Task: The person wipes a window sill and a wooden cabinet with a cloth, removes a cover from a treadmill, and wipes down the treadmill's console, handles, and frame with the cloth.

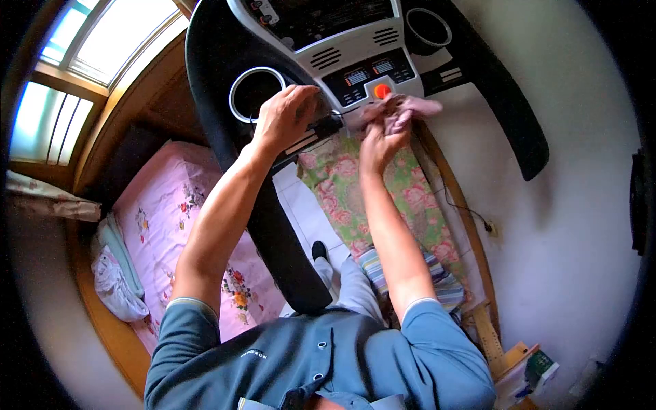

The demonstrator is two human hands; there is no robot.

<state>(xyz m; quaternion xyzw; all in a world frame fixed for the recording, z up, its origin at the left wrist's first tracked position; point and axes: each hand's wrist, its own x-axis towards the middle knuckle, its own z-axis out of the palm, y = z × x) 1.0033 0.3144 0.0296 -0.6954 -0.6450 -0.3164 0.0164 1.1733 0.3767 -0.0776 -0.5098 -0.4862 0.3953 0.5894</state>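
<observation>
My right hand (384,142) grips a crumpled pink cloth (418,106) at the lower edge of the treadmill console (362,48). The cloth lies just below the round orange-red button (382,91), and one end sticks out to the right. My left hand (281,117) is beside the ring of the left cup holder (236,96), left of the console panel. Its fingers are curled together and bent down, and whatever may be between them is hidden. A thin dark cord (331,123) shows near the panel's lower left edge.
The treadmill's black handrails (290,263) (509,116) reach toward me on both sides. A floral cloth (379,184) covers the area below the console. To the left is a bed with a pink floral sheet (164,198); a white wall (574,225) stands right, with a socket (492,229).
</observation>
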